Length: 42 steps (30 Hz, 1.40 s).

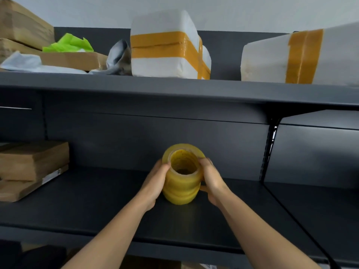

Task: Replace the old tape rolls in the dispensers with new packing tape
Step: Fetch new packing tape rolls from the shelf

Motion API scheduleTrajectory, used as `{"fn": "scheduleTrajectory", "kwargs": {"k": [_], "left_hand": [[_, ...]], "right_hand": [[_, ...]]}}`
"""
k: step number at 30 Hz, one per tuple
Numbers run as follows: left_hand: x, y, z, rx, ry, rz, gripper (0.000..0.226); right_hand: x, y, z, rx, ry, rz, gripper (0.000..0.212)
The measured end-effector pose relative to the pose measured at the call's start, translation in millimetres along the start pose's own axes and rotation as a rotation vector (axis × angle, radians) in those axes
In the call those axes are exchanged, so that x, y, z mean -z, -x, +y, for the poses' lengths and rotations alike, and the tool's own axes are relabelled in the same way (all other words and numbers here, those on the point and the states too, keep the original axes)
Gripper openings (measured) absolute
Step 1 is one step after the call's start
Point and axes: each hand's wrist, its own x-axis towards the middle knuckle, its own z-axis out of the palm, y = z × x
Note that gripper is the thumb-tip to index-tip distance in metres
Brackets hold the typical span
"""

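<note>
Observed on the middle shelf of a dark grey metal rack: stack of packing tape rolls, set on end near the shelf's centre, well forward of the back panel. Held from both sides.

Gripped on the left flank by the left hand, fingers pressed together and curled round the upper rolls. Gripped on the right flank by the right hand, fingers likewise close-set and curled, thumb lower down against the front of the stack. Fingertips behind the stack hidden; reach there cannot be told. Tilted slightly toward the camera, hollow core open to view from above. Contact between base and shelf: cannot be told.

Material: translucent yellow film, glossy, wound in several rolls (count unclear through blur). Cylindrical overall, sides ribbed where one roll meets the next.

Same shelf, far left: flat cardboard sheets, brown, matt, square-edged, stacked.

On the upper shelf:
- centre foam box, white, banded with glossy tan tape;
- right foam box, same finish, tilted;
- crumpled grey plastic bag just beside the centre box;
- lime-green tissue paper above a shallow cardboard carton;
- brown cartons at far left.
</note>
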Motion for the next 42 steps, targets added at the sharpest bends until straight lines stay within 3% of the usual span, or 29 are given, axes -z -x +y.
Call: {"fn": "scheduleTrajectory", "kwargs": {"k": [1,5,11,13,17,21,23,29,34,42], "left_hand": [[0.7,3.2,-3.4,-0.052,-0.024,-0.014,0.019],[5.6,19.4,-13.7,-0.249,-0.105,-0.085,0.030],[12.2,39.5,-22.0,-0.393,-0.201,-0.174,0.050],[10.6,45.1,-24.3,-0.376,-0.249,-0.181,0.058],[1.7,54.4,-27.9,-0.324,-0.377,-0.156,0.111],[6.0,58.8,-24.2,-0.232,-0.436,-0.200,0.131],[9.0,59.5,-23.2,-0.180,-0.424,-0.238,0.137],[9.8,66.7,-22.0,-0.069,-0.260,-0.301,0.134],[1.2,73.7,-23.7,-0.072,-0.119,-0.251,0.101],[-10.9,88.8,-25.7,-0.177,0.043,-0.214,0.121]], "right_hand": [[-0.7,4.4,3.3,0.030,-0.005,0.008,0.027],[-2.9,21.3,10.3,0.082,-0.028,0.044,0.079],[-0.2,50.7,22.6,0.147,-0.093,0.041,0.070],[1.3,55.4,26.7,0.167,-0.050,0.026,0.070],[-0.8,67.2,31.6,0.191,0.036,0.020,0.081],[3.0,75.8,33.2,0.198,0.078,-0.024,0.102],[5.6,78.6,32.8,0.183,0.117,-0.082,0.100],[6.8,86.0,33.0,0.134,0.100,-0.129,0.101],[5.4,92.8,35.6,0.108,0.041,-0.086,0.103],[7.6,113.5,43.0,0.203,0.044,-0.001,0.096]]}}
